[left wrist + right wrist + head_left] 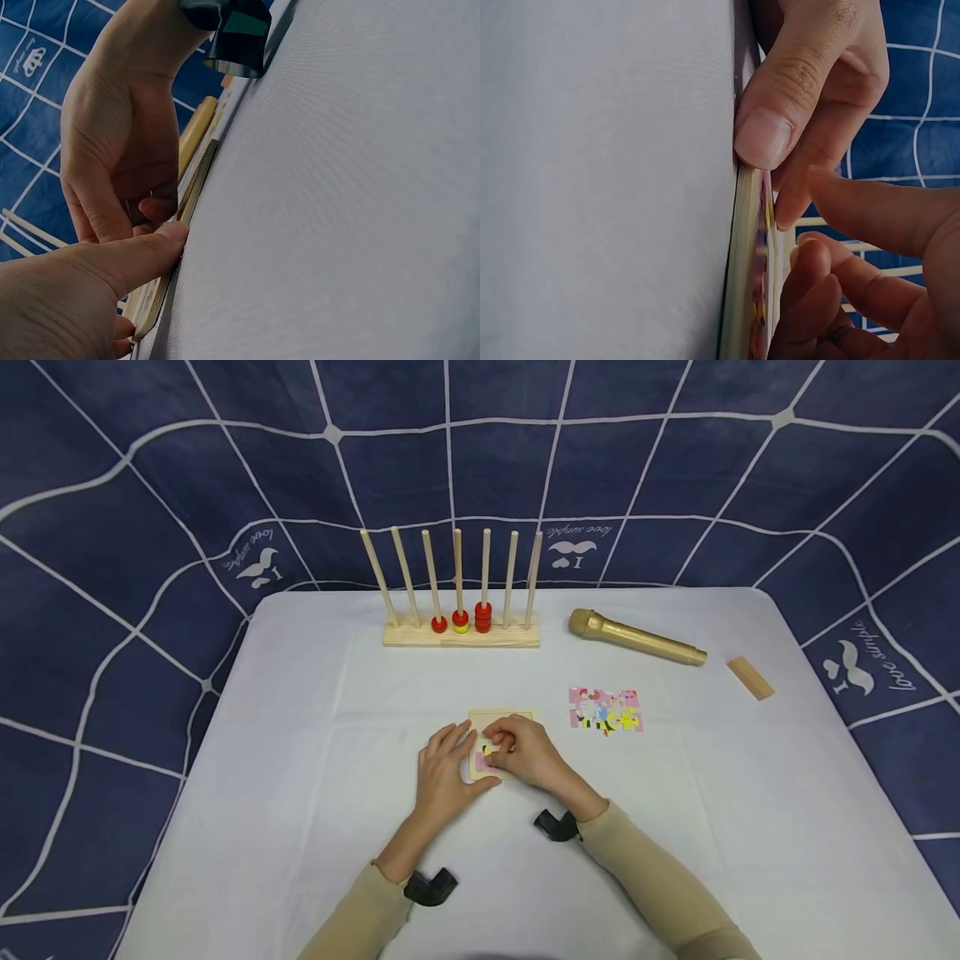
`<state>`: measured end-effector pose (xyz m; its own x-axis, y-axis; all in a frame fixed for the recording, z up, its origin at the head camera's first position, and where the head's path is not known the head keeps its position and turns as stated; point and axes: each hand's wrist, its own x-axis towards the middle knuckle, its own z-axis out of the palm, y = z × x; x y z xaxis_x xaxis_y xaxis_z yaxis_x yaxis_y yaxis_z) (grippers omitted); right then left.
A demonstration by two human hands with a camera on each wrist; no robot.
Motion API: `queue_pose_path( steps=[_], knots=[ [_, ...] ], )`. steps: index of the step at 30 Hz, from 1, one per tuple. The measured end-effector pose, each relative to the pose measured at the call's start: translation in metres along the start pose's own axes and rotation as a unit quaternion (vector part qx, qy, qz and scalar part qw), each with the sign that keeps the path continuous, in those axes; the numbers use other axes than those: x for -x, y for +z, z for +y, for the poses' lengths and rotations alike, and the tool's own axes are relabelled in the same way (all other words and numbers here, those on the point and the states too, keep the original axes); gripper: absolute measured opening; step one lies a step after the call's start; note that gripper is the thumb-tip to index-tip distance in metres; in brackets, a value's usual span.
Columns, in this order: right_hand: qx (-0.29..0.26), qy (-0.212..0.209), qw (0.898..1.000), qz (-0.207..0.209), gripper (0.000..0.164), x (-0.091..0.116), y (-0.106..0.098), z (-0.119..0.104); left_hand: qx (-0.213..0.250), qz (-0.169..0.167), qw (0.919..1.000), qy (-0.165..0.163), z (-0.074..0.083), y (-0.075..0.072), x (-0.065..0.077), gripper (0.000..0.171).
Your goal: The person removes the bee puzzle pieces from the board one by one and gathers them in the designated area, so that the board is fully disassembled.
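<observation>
White tabletop [360, 735], puzzle tray [487, 713] square-on, long axis unclear

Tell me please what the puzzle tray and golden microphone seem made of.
Puzzle tray: probably wood, matte and unpainted, from its pale tan colour. Golden microphone: metal or gold-painted plastic, I cannot tell which; its smooth body shows a soft sheen.

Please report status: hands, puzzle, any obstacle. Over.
Left hand touching puzzle tray; right hand over it. Pink piece at tray's near left; other pieces to right. No obstacle seen.
</observation>
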<state>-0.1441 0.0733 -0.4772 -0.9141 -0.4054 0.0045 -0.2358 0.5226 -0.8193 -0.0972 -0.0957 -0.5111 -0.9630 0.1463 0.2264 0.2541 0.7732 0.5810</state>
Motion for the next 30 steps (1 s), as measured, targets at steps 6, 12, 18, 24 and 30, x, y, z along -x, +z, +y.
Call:
queue_pose_path(
  steps=[6,12,18,24,30],
  knots=[
    [0.009,-0.001,1.0,-0.014,0.031,0.0002,0.0023,0.0021,-0.004,0.001,1.0,0.002,-0.0003,0.0003,-0.0002,0.08],
    [0.049,-0.008,0.999,-0.021,0.028,0.0001,0.0053,0.0025,-0.006,0.004,1.0,0.003,-0.0011,0.0001,-0.0003,0.079],
    [0.062,-0.012,0.998,-0.022,0.027,0.0001,0.0063,0.0012,-0.005,0.003,1.0,0.002,-0.0011,-0.0002,-0.0004,0.079],
    [0.07,-0.002,0.997,-0.03,0.025,0.0015,0.0072,-0.0009,0.002,0.005,1.0,0.002,-0.0007,0.0,0.0001,0.079],
    [0.079,-0.004,0.996,-0.032,0.025,0.0039,0.0074,-0.002,0.002,0.002,1.0,-0.002,-0.0006,0.0012,0.0002,0.079]
  ],
)
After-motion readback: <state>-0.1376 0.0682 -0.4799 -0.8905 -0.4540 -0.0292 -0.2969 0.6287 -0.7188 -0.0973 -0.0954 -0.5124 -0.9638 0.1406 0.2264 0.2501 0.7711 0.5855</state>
